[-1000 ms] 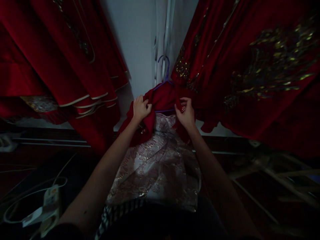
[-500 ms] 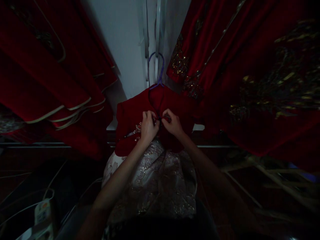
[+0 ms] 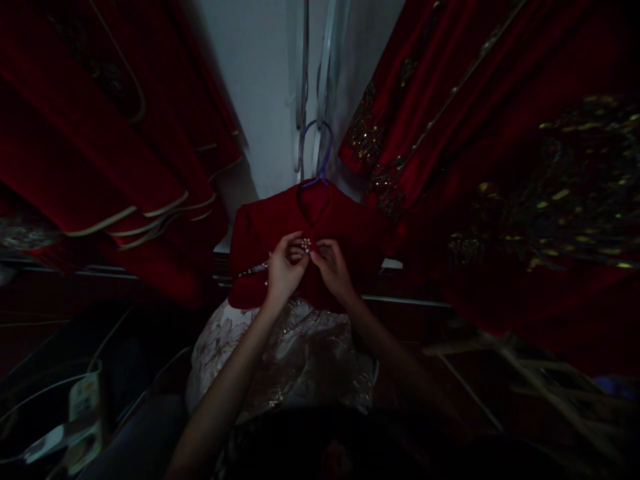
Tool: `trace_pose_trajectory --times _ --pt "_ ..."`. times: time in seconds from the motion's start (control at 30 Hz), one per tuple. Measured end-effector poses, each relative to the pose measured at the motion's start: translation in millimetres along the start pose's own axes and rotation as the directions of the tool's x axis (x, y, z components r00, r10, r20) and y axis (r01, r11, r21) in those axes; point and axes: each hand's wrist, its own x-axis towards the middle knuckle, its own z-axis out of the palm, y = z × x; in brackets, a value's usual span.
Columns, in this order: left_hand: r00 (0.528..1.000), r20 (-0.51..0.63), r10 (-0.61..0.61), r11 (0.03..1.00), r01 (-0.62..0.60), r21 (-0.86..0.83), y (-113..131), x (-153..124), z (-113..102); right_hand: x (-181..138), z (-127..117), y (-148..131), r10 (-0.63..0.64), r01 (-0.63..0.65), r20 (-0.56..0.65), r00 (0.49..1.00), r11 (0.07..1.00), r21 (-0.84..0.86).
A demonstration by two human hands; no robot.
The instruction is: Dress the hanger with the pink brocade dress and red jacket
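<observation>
A small red jacket [image 3: 265,233] hangs on a purple hanger [image 3: 315,153] over a pale embroidered dress [image 3: 280,353]. My left hand [image 3: 285,267] and my right hand [image 3: 333,263] meet at the jacket's front, just below the collar. Both pinch a beaded fastening [image 3: 306,245] there, fingers closed on it. The hanger's hook is caught on a white rail [image 3: 313,73] against the wall.
Red garments with cream piping [image 3: 125,167] hang at the left. Red gowns with gold embroidery [image 3: 525,187] hang at the right. A white power strip with cables [image 3: 83,410] lies on the dark floor at the lower left. Pale rods [image 3: 540,373] lie at the lower right.
The jacket's two front edges, held apart a second ago, have been drawn together. Both hands moved inward to the centre and now work at the fastening.
</observation>
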Motion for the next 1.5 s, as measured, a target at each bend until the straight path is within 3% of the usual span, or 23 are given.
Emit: trace_pose_trajectory --times 0.2,0.47,0.8,1.07,1.33,1.5 --pt "0.99 -0.115 -0.086 0.982 0.065 -0.175 -15.1 -11.5 -20.5 -12.1 16.1 -5.4 -0.012 0.013 -0.02 1.0 1.0 0.029" --pt "0.988 0.132 -0.08 0.992 0.092 -0.086 -15.1 -6.5 -38.2 -25.3 31.1 -23.3 -0.061 0.041 -0.142 0.988 0.989 -0.141" --pt "0.946 0.275 0.171 0.953 -0.23 0.199 13.0 -11.2 -51.0 -32.6 37.7 -40.6 -0.146 0.08 -0.18 0.973 0.94 -0.331" --pt "0.924 0.33 0.193 0.918 -0.289 0.271 23.2 -8.2 -51.2 -31.3 28.3 -47.4 -0.205 0.129 -0.123 0.971 0.882 -0.453" --pt "0.934 0.311 0.177 0.926 -0.265 0.268 13.6 -7.5 -45.1 -23.9 17.9 -40.2 -0.159 0.126 -0.07 0.985 0.931 -0.342" --pt "0.86 0.433 0.271 0.807 -0.448 0.385 12.0 1.6 -49.0 -20.0 13.3 -29.9 -0.112 0.095 -0.046 0.993 0.958 -0.27"
